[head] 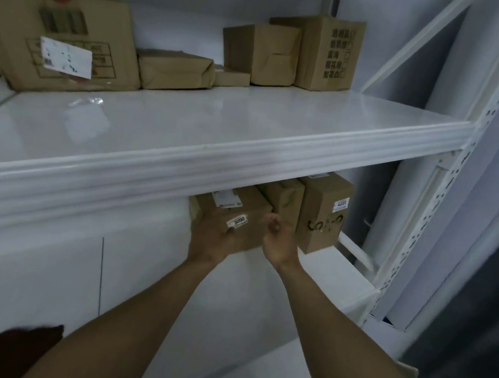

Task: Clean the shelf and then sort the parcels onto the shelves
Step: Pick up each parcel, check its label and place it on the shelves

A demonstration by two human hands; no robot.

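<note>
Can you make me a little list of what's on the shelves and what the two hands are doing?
top shelf: five brown parcels along the back wall, front part bare
biggest parcel: far left, white label on its front
lower shelf: three brown parcels at the right end
parcel 3090: leftmost of the three, numbered sticker facing out
parcel 4001: rightmost, standing tall
left hand: grip on parcel 3090, fingers over its front
right hand: loosely curled beside parcel 3090, holding nothing
</note>
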